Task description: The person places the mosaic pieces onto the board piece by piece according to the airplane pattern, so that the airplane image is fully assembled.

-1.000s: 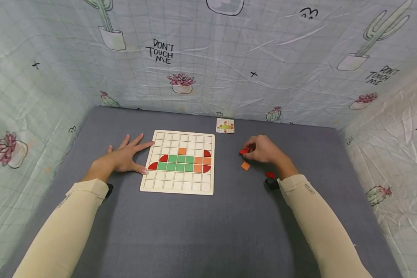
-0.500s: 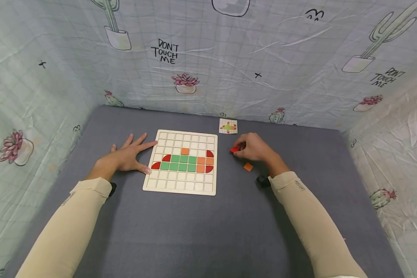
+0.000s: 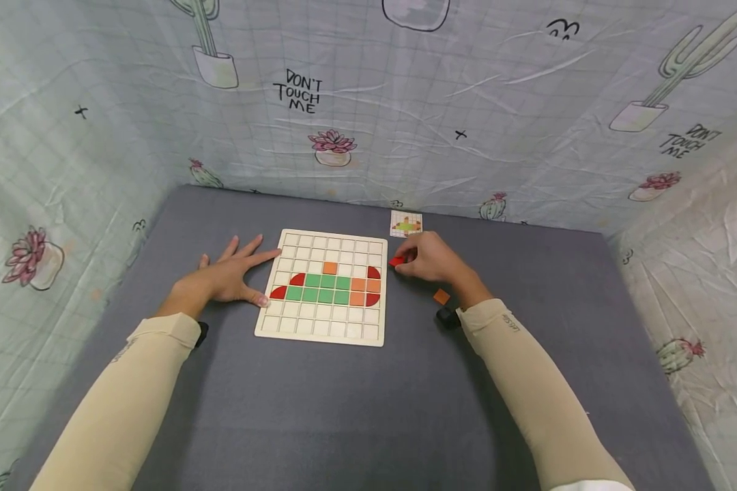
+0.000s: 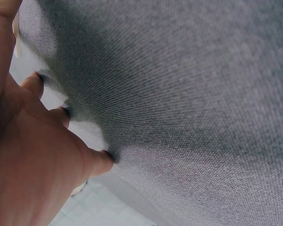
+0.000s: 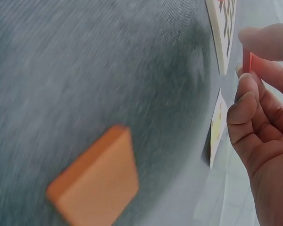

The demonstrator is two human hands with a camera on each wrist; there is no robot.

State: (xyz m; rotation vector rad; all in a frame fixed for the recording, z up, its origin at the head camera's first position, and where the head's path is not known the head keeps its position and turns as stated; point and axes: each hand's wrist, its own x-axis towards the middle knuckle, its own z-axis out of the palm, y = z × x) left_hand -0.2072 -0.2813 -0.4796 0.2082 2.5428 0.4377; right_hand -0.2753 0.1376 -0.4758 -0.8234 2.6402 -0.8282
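Note:
A cream grid board (image 3: 319, 327) lies on the grey table, with green, orange and red tiles forming a shape across its middle rows. Beside its left edge, my left hand (image 3: 224, 278) rests with fingers spread, thumb and index finger touching the board's rim. In the left wrist view the fingertips (image 4: 103, 161) press on the cloth. My right hand (image 3: 432, 259) pinches a red tile (image 3: 396, 261) between thumb and fingers, just off the board's right edge. That tile (image 5: 246, 61) appears edge-on in the right wrist view. One loose orange square tile (image 3: 441, 296) lies below the right hand.
A small pattern card (image 3: 406, 223) lies at the back of the table, above the right hand and partly behind it. Cloth walls (image 3: 368, 123) printed with cacti enclose the table at the back and both sides.
My right hand has carried the red tile leftward to near the board's edge. A second red piece near the right wrist is no longer visible. My left hand stays put on the board's rim.

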